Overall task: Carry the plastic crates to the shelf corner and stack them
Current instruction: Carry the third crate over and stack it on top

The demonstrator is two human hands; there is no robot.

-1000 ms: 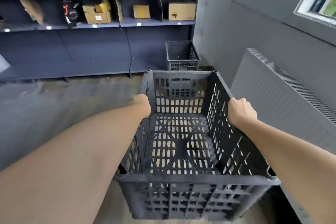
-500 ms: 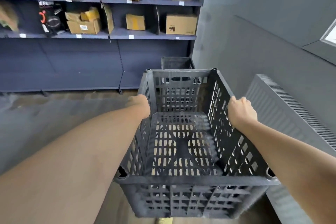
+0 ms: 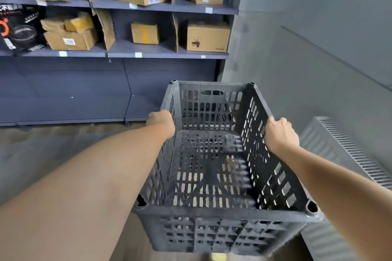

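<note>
Shelf unit (image 3: pixel 118 53) stands ahead, its corner near. Crate (image 3: pixel 214 154) is in transit, held off the floor. Left hand (image 3: pixel 162 122) and right hand (image 3: pixel 280 133) grip opposite rims. Stacking remains.

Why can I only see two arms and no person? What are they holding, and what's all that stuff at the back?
The camera is worn on the person's head and looks forward and down, so you see what they see: only their own arms. The left hand and the right hand each grip a side rim of a dark plastic crate full of slots. It is empty, and they hold it up off the floor. Behind it is a dark shelf with cardboard boxes on it. On the right, by the grey wall, sits a ribbed radiator.
</note>
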